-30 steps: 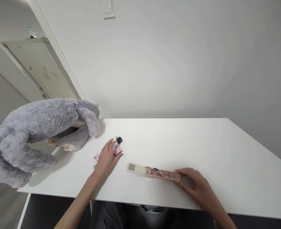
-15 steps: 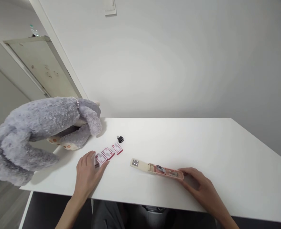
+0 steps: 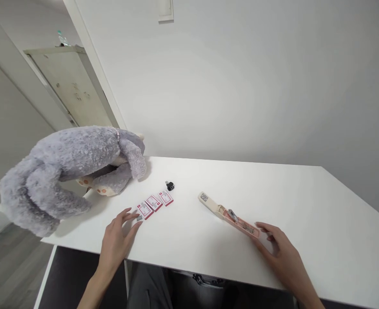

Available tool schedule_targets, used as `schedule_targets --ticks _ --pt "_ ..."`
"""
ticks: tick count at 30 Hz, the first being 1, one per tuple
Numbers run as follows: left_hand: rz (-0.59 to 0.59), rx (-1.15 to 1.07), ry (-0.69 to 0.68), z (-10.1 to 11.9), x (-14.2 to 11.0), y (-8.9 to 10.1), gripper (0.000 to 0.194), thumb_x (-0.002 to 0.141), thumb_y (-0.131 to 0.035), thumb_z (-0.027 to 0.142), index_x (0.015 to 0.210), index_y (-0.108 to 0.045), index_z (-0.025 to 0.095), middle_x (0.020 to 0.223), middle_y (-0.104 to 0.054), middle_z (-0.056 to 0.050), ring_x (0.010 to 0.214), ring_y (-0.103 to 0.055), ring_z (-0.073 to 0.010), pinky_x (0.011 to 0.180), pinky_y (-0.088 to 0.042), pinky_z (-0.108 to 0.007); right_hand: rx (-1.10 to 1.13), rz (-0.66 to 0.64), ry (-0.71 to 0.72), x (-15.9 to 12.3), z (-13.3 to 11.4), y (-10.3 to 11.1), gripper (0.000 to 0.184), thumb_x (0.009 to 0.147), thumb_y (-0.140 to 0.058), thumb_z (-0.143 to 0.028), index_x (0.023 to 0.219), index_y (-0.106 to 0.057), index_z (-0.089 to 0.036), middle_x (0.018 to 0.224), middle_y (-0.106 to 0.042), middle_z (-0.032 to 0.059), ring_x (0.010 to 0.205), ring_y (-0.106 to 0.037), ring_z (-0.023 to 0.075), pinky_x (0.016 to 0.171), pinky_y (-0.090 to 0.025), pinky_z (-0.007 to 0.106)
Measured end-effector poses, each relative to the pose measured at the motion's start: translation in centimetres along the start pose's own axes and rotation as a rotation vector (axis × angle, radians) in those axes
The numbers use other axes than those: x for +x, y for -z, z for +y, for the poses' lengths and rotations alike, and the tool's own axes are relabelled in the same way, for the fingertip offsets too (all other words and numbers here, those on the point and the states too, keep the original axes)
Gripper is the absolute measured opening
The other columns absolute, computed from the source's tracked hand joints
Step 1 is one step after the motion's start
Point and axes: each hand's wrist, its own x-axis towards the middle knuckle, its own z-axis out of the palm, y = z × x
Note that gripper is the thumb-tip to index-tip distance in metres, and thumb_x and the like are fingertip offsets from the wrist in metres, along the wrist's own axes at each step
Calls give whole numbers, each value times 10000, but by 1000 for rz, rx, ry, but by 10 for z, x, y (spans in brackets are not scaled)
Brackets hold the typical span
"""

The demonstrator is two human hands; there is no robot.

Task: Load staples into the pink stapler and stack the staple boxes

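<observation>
A long stapler [image 3: 239, 222] lies opened out on the table, its cream arm to the left and its pink body with a metal part to the right. My right hand [image 3: 281, 253] holds the pink end between thumb and fingers. At the left, my left hand [image 3: 117, 238] has thumb and forefinger closed on either side of a small grey strip of staples [image 3: 139, 218] on the tabletop. Just beyond it are three small white-and-red boxes [image 3: 153, 203] in a slanting row. A small black piece with metal ends [image 3: 170, 186] lies behind them.
A big grey plush toy [image 3: 76, 150] leans over the table's left end. The white table [image 3: 189, 240] runs along a wall [image 3: 224, 86]. A cabinet [image 3: 70, 86] with a bottle on top stands beyond at the left.
The stapler has turned, its cream end swinging away from me, with my right hand still at the pink end. My left hand has drawn back slightly from the boxes, and the staple strip shows.
</observation>
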Motion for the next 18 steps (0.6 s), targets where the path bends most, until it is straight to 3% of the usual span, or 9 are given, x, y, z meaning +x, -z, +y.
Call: schedule_targets --ticks 3,5,7,9,11,13,16,18 --pt "-3 -32 19 0 0 2 539 945 -543 652 1305 -530 252 1130 -792 -73 1225 -676 -335 1019 -519 -486 -6 181 6 -9 -11 5 478 928 -616 -608 1246 -633 -251 1278 -683 118 981 -670 303 850 -580 458" --pt "5 -39 39 2 -3 5 551 942 -544 664 1320 -533 264 1103 -797 -61 1189 -697 -327 985 -541 -467 5 336 10 -19 -26 6 383 967 -581 -558 1174 -646 -243 1222 -689 135 985 -655 314 887 -551 475" --pt "29 -76 65 9 -8 9 556 941 -552 671 1341 -527 285 1108 -797 -44 1168 -714 -313 944 -567 -438 71 357 37 -28 -47 -1 287 986 -582 -500 1085 -659 -242 1103 -709 135 959 -658 306 908 -540 466" --pt "64 -136 68 22 -14 12 548 939 -580 659 1349 -524 300 1110 -797 -28 1170 -721 -299 958 -573 -426 241 208 47 -32 -74 -17 247 995 -586 -487 995 -667 -254 991 -730 104 930 -681 287 869 -561 424" --pt "71 -187 15 42 -20 12 497 945 -609 618 1320 -542 298 1090 -799 -22 1172 -724 -287 1025 -553 -434 478 -84 9 -32 -105 -42 295 1000 -580 -521 1033 -676 -244 989 -748 89 909 -712 265 820 -590 385" --pt "-9 -244 -86 63 -25 10 447 969 -616 556 1328 -539 301 1064 -799 -17 1126 -745 -265 1026 -567 -414 658 -324 -49 -27 -135 -68 383 999 -559 -580 1119 -673 -235 1022 -763 87 893 -733 251 748 -599 356" --pt "-103 -263 -209 85 -31 7 425 1002 -606 470 1383 -509 310 1086 -792 -8 1089 -758 -229 1028 -578 -384 819 -549 -96 -17 -168 -98 470 996 -533 -639 1109 -706 -218 1082 -770 102 939 -735 247 732 -586 340" --pt "-128 -235 -253 90 -33 6 428 1018 -596 426 1414 -490 303 1108 -786 -12 1089 -757 -214 1039 -576 -376 892 -679 -97 -11 -178 -109 508 971 -561 -667 1043 -746 -200 1024 -782 105 926 -735 247 728 -575 335"
